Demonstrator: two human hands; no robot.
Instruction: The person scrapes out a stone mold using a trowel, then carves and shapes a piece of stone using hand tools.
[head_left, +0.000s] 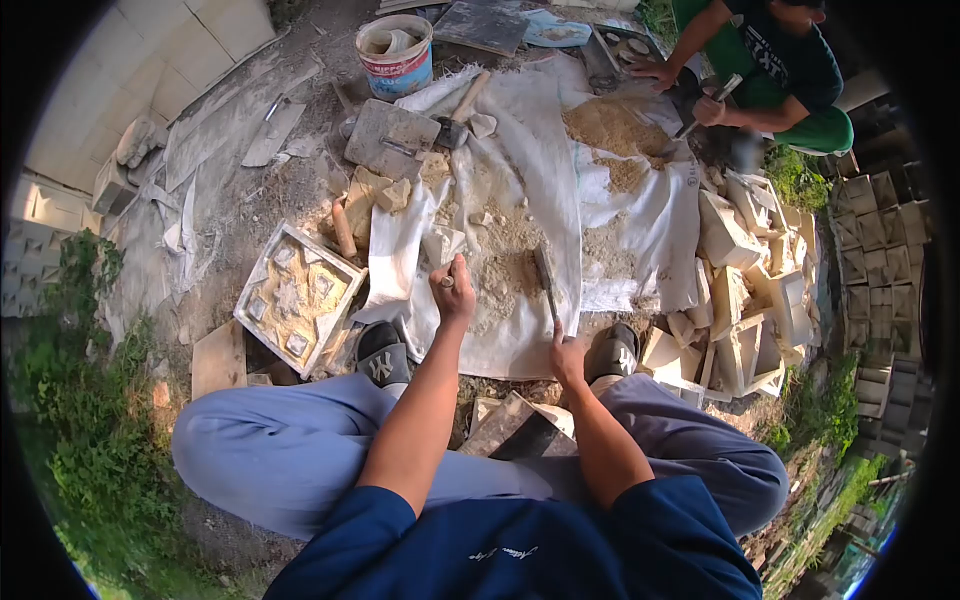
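My left hand (455, 293) is closed round the handle of a small trowel (442, 243), whose pale blade points away over the white sheet. In my right hand (568, 358) is the end of a long, narrow brush (545, 275), angled forward above scattered sandy powder; its bristles are hard to make out. Under both tools lies a white woven sheet (540, 130), dusted with sand and crumbs. Left of my left hand rests a square mould frame (352, 283) with a raised pattern coated in yellowish powder. A wooden-handled tool (344, 230) leans near its upper corner.
A paint bucket (395, 70) stands at the back left, with a flat float (390, 138) and a hammer (453, 133) before it. Broken cast pieces (745, 300) are piled on the right. A co-worker (770, 70) crouches at the far right beside a sand heap (615, 128).
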